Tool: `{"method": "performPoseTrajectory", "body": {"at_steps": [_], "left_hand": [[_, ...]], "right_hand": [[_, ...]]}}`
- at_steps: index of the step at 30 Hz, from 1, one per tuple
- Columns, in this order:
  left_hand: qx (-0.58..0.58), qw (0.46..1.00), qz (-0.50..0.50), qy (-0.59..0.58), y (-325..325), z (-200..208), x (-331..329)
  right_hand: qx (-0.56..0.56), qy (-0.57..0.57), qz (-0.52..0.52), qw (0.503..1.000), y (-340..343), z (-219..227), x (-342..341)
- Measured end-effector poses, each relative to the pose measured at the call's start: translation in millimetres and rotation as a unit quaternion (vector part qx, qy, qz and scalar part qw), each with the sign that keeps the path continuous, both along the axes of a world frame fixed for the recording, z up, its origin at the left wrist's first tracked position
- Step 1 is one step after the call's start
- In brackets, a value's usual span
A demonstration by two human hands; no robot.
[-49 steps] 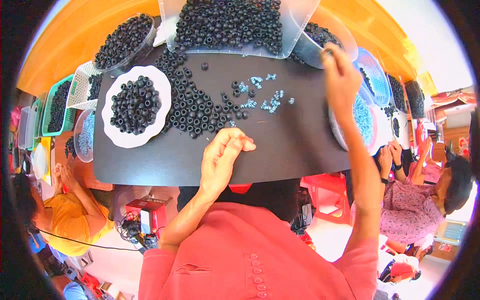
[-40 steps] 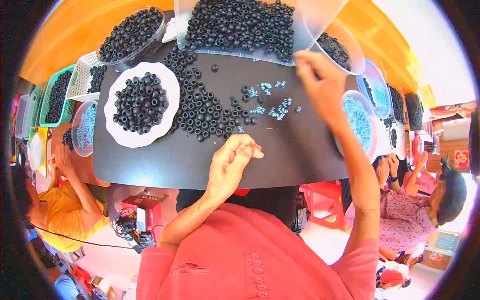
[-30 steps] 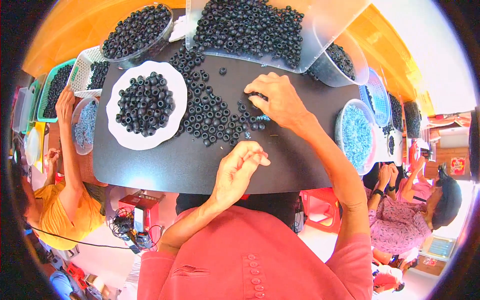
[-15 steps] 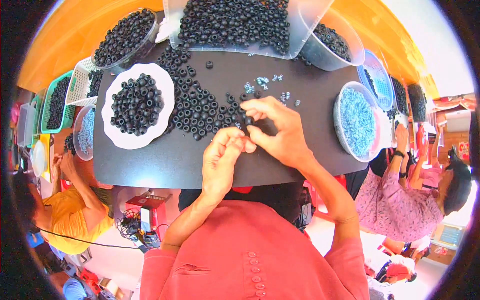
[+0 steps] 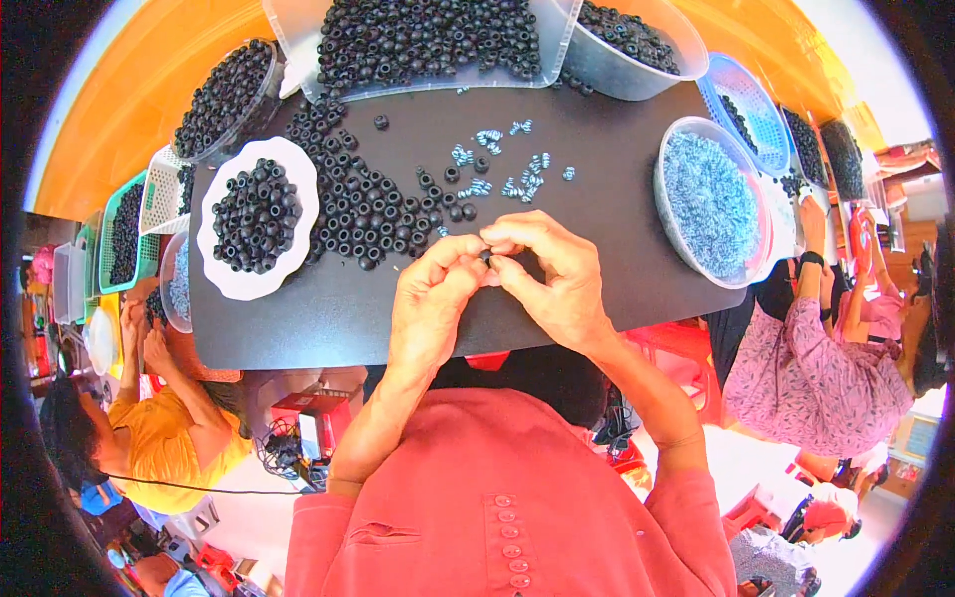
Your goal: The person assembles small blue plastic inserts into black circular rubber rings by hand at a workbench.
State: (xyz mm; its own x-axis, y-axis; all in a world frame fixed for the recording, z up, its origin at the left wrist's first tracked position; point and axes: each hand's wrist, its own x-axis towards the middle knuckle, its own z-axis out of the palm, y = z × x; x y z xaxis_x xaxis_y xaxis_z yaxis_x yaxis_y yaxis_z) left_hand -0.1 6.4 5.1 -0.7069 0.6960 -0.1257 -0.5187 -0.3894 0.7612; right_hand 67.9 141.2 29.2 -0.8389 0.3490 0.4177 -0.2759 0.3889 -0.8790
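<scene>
A small black round piece (image 5: 485, 256) with a dark rounded surface sits between my fingertips, just above the near half of the dark table (image 5: 288, 328). My right hand (image 5: 552, 274) pinches it between thumb and forefinger. Pressed close against the same spot, the fingers of my left hand (image 5: 435, 294) are closed; what they grip is hidden. Beyond my hands lie many loose black round pieces with holes (image 5: 368, 204), like thick beads. To their right are several small bluish coil springs (image 5: 527, 179).
A white scalloped plate (image 5: 310, 199) of black pieces stands at left. At the back is a large clear bin (image 5: 560, 45) of them. A round tub (image 5: 662, 189) at right is full of bluish springs. People work at both sides, one in a yellow shirt (image 5: 184, 433).
My view has shifted, so the table things appear moved. My hands have come closer together around the black piece and sit farther from the loose pieces, nearer my body.
</scene>
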Motion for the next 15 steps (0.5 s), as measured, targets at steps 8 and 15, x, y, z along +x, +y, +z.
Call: {"method": "performPoseTrajectory", "body": {"at_steps": [8,15], "left_hand": [[-0.025,0.999,-0.028,0.03,-3,5,4],[0.014,0.999,-0.037,-0.013,-3,2,2]], "right_hand": [[-0.097,-0.001,-0.017,0.995,-5,0,10],[0.203,-0.044,-0.047,0.977,59,9,-36]]}}
